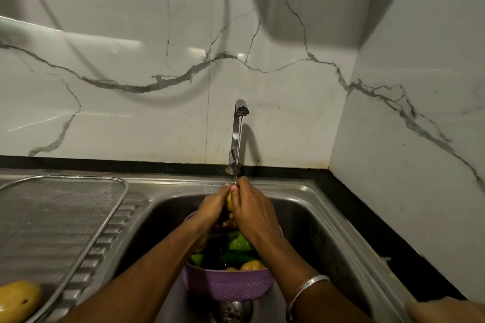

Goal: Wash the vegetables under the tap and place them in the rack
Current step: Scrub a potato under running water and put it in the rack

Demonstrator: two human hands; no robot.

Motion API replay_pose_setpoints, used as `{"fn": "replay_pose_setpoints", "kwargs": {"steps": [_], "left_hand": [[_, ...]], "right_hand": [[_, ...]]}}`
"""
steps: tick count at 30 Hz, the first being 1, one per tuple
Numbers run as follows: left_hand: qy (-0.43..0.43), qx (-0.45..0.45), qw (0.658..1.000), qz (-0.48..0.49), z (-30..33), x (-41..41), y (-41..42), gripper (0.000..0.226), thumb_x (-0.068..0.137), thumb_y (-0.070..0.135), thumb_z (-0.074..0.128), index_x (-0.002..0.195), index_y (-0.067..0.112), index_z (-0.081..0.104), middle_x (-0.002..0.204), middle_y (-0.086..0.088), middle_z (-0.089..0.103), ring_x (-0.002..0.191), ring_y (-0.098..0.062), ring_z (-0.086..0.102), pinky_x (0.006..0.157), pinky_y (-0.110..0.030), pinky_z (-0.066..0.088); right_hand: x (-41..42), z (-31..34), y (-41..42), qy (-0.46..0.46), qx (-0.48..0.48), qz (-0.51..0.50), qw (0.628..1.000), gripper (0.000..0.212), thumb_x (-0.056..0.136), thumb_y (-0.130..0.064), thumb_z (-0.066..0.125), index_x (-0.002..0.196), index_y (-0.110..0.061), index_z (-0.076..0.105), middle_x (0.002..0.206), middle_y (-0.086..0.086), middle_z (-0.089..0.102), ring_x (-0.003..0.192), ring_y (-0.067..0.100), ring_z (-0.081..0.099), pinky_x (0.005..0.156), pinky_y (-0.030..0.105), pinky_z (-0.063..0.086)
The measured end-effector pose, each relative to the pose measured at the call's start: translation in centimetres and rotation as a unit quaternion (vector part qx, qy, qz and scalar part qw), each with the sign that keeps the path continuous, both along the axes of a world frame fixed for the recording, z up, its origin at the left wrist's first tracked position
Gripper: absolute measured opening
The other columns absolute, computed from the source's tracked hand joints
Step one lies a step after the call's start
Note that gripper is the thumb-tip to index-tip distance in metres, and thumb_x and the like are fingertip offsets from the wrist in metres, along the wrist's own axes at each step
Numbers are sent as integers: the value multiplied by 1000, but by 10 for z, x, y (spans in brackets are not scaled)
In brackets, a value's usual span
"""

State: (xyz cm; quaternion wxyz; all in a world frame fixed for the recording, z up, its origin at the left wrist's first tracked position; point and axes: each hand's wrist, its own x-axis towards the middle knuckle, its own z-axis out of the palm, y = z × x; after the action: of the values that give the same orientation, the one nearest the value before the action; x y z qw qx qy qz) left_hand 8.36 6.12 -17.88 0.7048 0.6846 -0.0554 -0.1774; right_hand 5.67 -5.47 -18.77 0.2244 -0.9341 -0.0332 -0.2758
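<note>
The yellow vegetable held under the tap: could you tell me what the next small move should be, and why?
Probably carry the yellow vegetable, gripped by left hand and right hand under the running tap, left to the mesh rack, where another already lies.

White marble-look wall (pixel 288 42) w/ grey veins; black counter edge (pixel 367 217) below.

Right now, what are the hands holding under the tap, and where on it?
Both hands, left and right, clasp one yellow vegetable between them, the grip on its two sides; only a sliver shows, so its kind cannot be told.
</note>
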Motion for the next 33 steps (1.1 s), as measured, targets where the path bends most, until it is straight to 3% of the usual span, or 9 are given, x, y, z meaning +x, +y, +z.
{"fn": "replay_pose_setpoints", "kwargs": {"steps": [4, 7, 10, 14, 19, 23, 25, 29, 33], "left_hand": [[-54, -42, 997, 39, -3, -1, -9, 30, 107, 42, 42, 125, 25, 58, 116, -6, 66, 103, -21, 65, 72, -33, 57], [-112, -37, 992, 54, -3, 0, -12, 26, 107, 36, 45, 130, 30, 54, 121, -2, 61, 106, -19, 63, 77, -35, 59], [-183, -15, 982, 37, -5, 0, -11, 24, 108, 34, 41, 127, 28, 55, 119, -1, 64, 105, -15, 66, 86, -39, 61], [-214, 15, 976, 47, -13, 0, -8, 29, 109, 37, 33, 118, 26, 58, 112, -5, 68, 102, -18, 70, 87, -45, 61], [-193, 6, 979, 59, -14, 5, -7, 32, 110, 34, 31, 119, 25, 60, 112, -4, 67, 99, -17, 69, 69, -26, 59], [-165, 4, 984, 61, -12, 4, -8, 29, 111, 28, 31, 125, 22, 56, 115, -6, 63, 101, -20, 66, 57, -21, 56], [-164, 20, 984, 65, -12, 5, -9, 29, 111, 27, 32, 125, 22, 56, 115, -6, 63, 100, -19, 66, 58, -21, 56], [-231, 61, 969, 69, -17, 9, -9, 25, 109, 27, 39, 129, 31, 54, 117, 7, 61, 103, -8, 61, 75, -22, 55], [-279, 98, 954, 47, -19, 8, -5, 24, 109, 32, 35, 113, 23, 57, 104, 0, 66, 94, -10, 66, 68, -14, 48]], "right_hand": [[3, -4, 1, 34, 124, -19, 991, 23, 108, -43, 35, 114, -27, 50, 105, -2, 66, 93, 15, 63, 80, 35, 54], [9, -2, 2, 60, 294, -22, 954, 17, 106, -44, 43, 110, -32, 55, 102, -1, 68, 89, 17, 67, 82, 41, 60], [11, -1, 3, 67, 388, -21, 919, 18, 104, -46, 49, 100, -33, 60, 94, 5, 72, 80, 21, 69, 78, 40, 62], [13, -6, 3, 61, 359, -31, 931, 25, 103, -50, 48, 104, -31, 65, 95, -2, 72, 86, 15, 71, 83, 41, 62], [13, -9, 8, 65, 290, -56, 953, 40, 96, -62, 39, 108, -32, 62, 105, -6, 71, 96, 14, 68, 89, 42, 59], [12, -9, 6, 95, 283, -58, 953, 28, 104, -48, 45, 114, -28, 63, 106, -6, 68, 98, 11, 66, 92, 39, 58], [13, -9, 6, 104, 289, -57, 950, 25, 105, -44, 46, 112, -27, 63, 103, -7, 67, 95, 9, 65, 90, 35, 58], [14, -6, 6, 108, 328, -64, 936, 25, 106, -39, 46, 116, -25, 65, 100, -7, 67, 91, 8, 66, 87, 33, 60], [8, 3, 7, 112, 320, -52, 939, 30, 107, -44, 42, 113, -26, 66, 95, -9, 65, 83, 0, 60, 73, 19, 52]]}}
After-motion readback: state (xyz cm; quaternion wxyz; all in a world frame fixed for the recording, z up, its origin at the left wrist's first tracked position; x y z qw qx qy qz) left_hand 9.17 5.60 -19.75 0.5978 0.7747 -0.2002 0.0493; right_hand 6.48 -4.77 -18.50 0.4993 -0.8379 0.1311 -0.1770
